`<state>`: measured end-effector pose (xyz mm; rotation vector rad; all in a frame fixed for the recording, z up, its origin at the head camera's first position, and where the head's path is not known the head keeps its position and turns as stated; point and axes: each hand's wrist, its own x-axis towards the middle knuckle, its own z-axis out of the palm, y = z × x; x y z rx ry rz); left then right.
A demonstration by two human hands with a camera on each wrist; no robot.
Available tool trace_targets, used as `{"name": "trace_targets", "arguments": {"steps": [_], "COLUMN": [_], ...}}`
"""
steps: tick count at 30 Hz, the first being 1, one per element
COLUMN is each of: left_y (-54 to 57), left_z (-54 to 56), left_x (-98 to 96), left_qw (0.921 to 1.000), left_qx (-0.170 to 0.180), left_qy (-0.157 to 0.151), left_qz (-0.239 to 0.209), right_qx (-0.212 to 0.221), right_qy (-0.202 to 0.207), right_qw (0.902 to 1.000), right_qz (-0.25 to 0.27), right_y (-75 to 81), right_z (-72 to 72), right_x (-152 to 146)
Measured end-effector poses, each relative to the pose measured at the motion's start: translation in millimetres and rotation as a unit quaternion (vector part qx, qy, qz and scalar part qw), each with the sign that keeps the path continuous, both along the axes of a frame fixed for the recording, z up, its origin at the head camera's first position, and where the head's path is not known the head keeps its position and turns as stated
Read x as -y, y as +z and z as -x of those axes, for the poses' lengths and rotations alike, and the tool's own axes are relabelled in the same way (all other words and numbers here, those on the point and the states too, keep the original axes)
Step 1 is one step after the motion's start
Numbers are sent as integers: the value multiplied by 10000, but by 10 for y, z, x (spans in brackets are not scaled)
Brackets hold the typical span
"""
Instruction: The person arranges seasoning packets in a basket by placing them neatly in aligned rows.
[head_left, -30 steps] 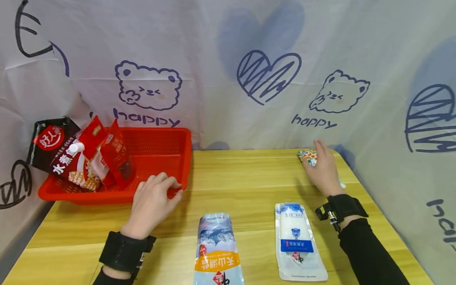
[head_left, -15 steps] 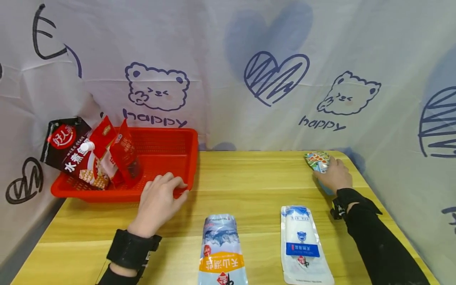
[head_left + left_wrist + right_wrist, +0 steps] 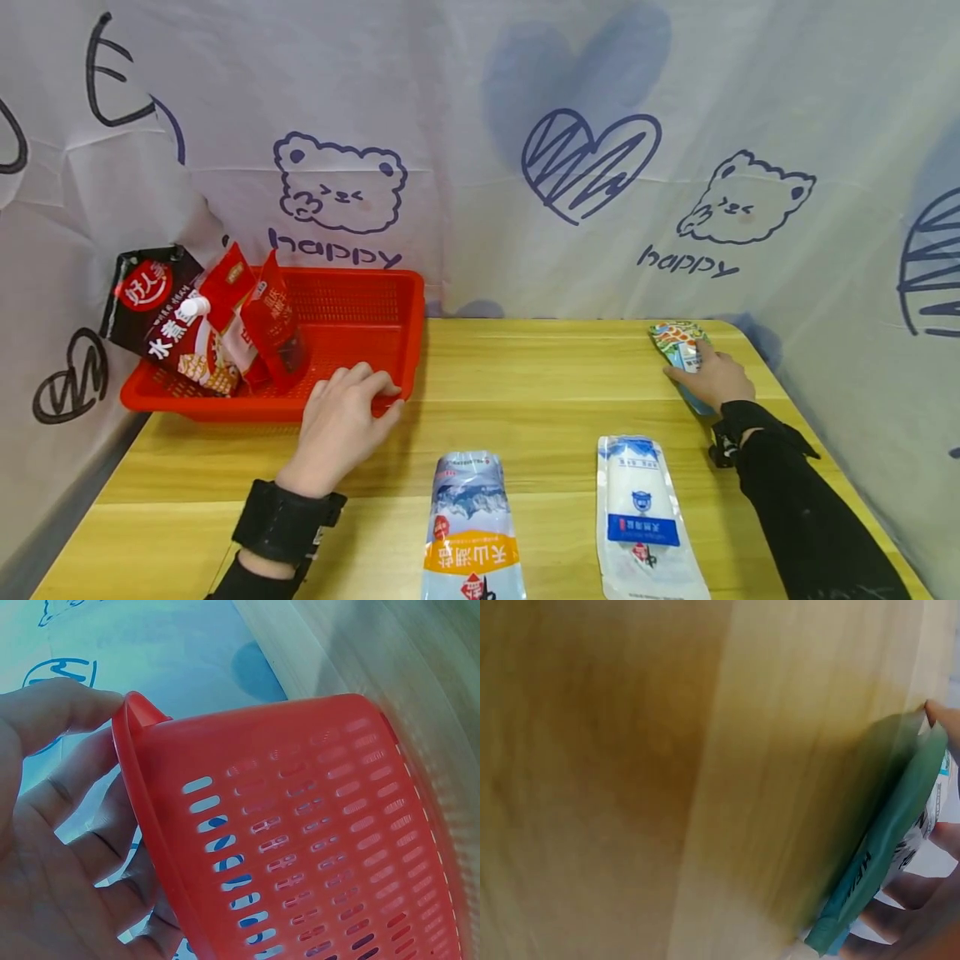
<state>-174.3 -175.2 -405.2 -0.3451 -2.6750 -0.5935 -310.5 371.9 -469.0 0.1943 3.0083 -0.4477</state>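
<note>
My left hand holds the near right corner of a red plastic basket. In the left wrist view its thumb and fingers meet at the rim, beside the slotted wall. At the far right of the table, my right hand grips a small blue-green packet with a colourful printed top. From the right wrist, the packet stands edge-on, fingers along one face and the thumb at its upper end. The palm hides part of it.
Inside the basket's left half stand a black-and-red seasoning bag, a white-capped pouch and red packets. Nearer me lie an orange-banded salt bag and a white salt bag with a blue band. Fabric walls border the wooden table.
My right hand has come down from above the blue-green packet and taken hold of it. The left hand stays at the basket corner. The head view has turned slightly left.
</note>
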Motion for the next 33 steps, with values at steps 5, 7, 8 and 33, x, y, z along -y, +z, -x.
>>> {"name": "trace_targets", "arguments": {"steps": [5,7,8,33], "left_y": [2,3,3,32], "left_z": [-4,-5,-6,-43], "left_x": [0,-2,-3,-42], "left_qw": [10000,10000,10000,9999], "left_qx": [-12,-9,-9,97], "left_qy": [1,-2,-4,83], "left_qz": [-1,1,-1,-110], "right_qx": [-214,-247,-254,-2139], "right_qy": [99,27,-30,738], "right_qw": [9996,9995,9995,9736], "right_qz": [121,181,200,308], "right_y": [-10,-1,4,386], "right_z": [-1,-12,-18,-338], "right_x": [-11,-12,-14,299]}}
